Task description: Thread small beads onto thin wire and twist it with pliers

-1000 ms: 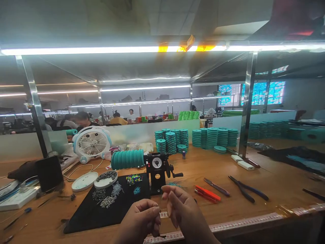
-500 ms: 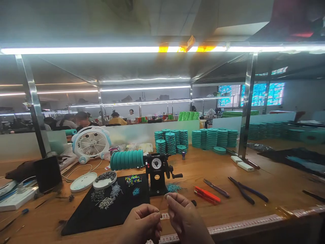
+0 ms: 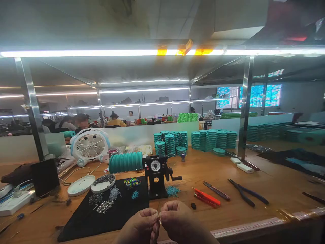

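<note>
My left hand (image 3: pixel 142 226) and my right hand (image 3: pixel 177 220) meet at the fingertips near the table's front edge. Both are closed in a pinch, and what lies between the fingers is too small to name. Just beyond them stands a black hand-cranked winder (image 3: pixel 156 176) with a round dial, carrying a row of teal spools (image 3: pixel 125 162) on its left side. Left of my hands, a black mat (image 3: pixel 83 217) bears small metal pieces (image 3: pixel 105 206), coloured beads (image 3: pixel 132 183) and blue bits (image 3: pixel 135 194). A pile of teal clippings (image 3: pixel 173 191) lies by the winder's base.
A white dish (image 3: pixel 103 188) holds dark pieces, beside its lid (image 3: pixel 81 185). Right of my hands lie a red tool (image 3: pixel 207 197), a knife (image 3: pixel 216 190) and pliers (image 3: pixel 248 192). Stacked teal spools (image 3: pixel 211 139) and a fan (image 3: pixel 90 146) stand behind. A measuring tape (image 3: pixel 248 226) runs along the edge.
My right hand has come down and left, so its fingertips now meet those of my left hand. The view has shifted slightly.
</note>
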A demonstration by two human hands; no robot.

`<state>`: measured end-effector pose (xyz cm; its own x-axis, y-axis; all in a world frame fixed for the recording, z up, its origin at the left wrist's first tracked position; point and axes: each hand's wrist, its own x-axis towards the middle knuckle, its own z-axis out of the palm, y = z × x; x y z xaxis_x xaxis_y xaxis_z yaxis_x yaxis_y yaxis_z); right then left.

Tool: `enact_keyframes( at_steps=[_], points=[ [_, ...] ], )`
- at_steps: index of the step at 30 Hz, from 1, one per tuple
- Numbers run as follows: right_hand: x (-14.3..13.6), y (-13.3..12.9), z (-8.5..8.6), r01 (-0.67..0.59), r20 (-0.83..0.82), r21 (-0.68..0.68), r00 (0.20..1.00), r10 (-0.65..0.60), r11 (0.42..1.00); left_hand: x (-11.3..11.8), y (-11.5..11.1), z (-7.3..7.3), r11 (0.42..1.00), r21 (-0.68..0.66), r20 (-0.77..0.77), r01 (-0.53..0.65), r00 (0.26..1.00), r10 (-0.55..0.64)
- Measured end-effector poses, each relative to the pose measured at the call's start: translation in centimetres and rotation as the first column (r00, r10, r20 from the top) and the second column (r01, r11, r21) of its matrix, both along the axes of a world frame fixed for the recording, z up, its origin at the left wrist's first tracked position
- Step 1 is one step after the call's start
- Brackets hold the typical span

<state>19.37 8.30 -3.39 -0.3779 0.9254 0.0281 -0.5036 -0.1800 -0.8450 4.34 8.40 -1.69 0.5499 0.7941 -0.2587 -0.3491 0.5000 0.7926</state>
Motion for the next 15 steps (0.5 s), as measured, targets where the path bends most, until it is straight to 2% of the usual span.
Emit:
enact_keyframes(
  at_steps=[8, 13, 15],
  points=[
    [-0.5, -0.1, 0.1, -0.086, -0.026, 0.078, 0.996, 0.089, 0.993, 0.0, 0.4, -0.3, 0.997, 0.055, -0.011, 0.054, 0.999, -0.053],
    [0.3, 0.4, 0.2, -0.012, 0.060, 0.033, 0.998, 0.010, 0.999, -0.2, 0.5, -0.5, 0.994, 0.089, -0.045, 0.065, 0.997, -0.061],
    [0.7, 0.4, 0.4, 0.035, 0.122, 0.063, 0.992, -0.043, 0.997, -0.3, 0.5, -0.7, 0.992, 0.106, -0.051, 0.067, 0.997, -0.061]
  ],
)
